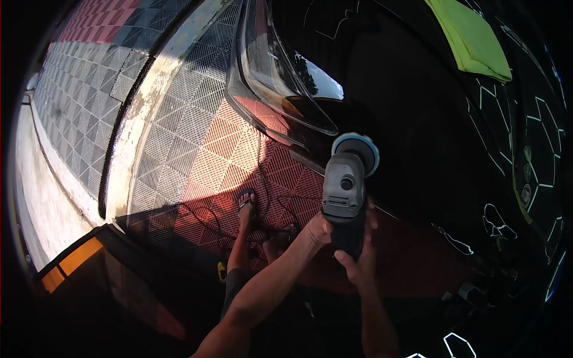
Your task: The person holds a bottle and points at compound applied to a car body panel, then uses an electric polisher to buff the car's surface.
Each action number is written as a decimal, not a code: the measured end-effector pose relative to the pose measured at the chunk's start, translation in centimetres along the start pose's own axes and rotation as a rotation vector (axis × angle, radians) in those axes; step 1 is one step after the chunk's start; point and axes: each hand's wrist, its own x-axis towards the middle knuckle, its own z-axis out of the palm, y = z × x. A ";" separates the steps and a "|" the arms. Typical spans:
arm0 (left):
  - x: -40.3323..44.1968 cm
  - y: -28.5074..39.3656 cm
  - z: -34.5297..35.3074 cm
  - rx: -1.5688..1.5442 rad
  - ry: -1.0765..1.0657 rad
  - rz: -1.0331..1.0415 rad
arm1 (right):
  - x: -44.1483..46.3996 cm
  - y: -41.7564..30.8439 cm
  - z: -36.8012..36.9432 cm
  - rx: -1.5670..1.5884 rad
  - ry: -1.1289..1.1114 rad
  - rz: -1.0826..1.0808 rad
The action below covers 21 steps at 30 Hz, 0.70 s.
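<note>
A grey and black polisher (344, 190) with a round pad (360, 151) is over the edge of a glossy black car panel (406, 119). My left hand (320, 230) is closed on the tool's left side, just below its grey head. My right hand (360, 259) wraps round the black handle from the right and below, its thumb along the handle. The pad lies near the tip of the headlight (280, 77); whether it touches the panel I cannot tell.
A folded yellow-green cloth (474, 45) lies on the panel at the upper right. Dark cords (262, 173) run over the red and grey floor tiles (209, 143) beside my sandalled foot (246, 201). A yellow object (222, 272) is at the lower left.
</note>
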 end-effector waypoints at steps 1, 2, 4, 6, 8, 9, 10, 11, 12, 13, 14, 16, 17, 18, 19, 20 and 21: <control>0.2 0.0 -0.2 0.012 -0.019 0.013 | 0.2 0.0 0.2 0.024 0.030 -0.027; 0.4 0.1 -0.3 0.025 -0.038 0.024 | 0.1 0.5 0.3 0.020 0.029 -0.027; 0.0 0.3 0.5 0.053 0.032 -0.005 | -0.1 0.7 0.1 0.170 -0.022 0.058; -0.1 0.8 1.9 0.078 0.137 -0.040 | -0.1 -0.9 0.5 0.235 -0.020 0.097; 0.2 1.8 2.6 0.129 0.151 -0.057 | 0.5 -2.5 1.1 0.300 -0.018 0.140; 0.2 2.3 2.8 0.181 0.170 -0.080 | 0.9 -3.0 1.5 0.297 -0.002 0.130; 0.2 2.9 2.9 0.180 0.169 -0.082 | 1.3 -3.4 1.9 0.295 0.015 0.119; 0.3 3.6 3.0 0.186 0.169 -0.069 | 1.7 -3.6 2.3 0.296 0.019 0.118; 0.6 4.2 3.1 0.190 0.166 -0.060 | 2.2 -3.7 2.6 0.312 0.009 0.126; 0.7 5.0 3.2 0.188 0.161 -0.069 | 2.7 -4.0 2.9 0.330 0.001 0.137; 0.8 5.8 3.4 0.169 0.144 -0.057 | 3.1 -4.6 3.2 0.331 -0.011 0.146; 1.3 6.3 4.6 0.157 0.185 -0.075 | 3.2 -4.6 3.3 0.355 -0.019 0.149; 1.3 6.2 5.4 0.154 0.181 -0.083 | 3.2 -4.7 3.6 0.375 -0.055 0.150; 1.3 6.2 6.1 0.210 0.261 -0.156 | 2.8 -5.1 3.9 0.449 -0.007 0.130; 1.7 6.4 7.1 0.263 0.337 -0.230 | 2.2 -4.8 4.1 0.447 0.006 0.129; 2.3 6.4 8.4 0.344 0.365 -0.274 | 1.4 -4.1 4.2 0.535 0.022 0.133; 2.5 6.3 8.5 0.336 0.361 -0.282 | 1.2 -4.1 4.4 0.623 0.036 0.138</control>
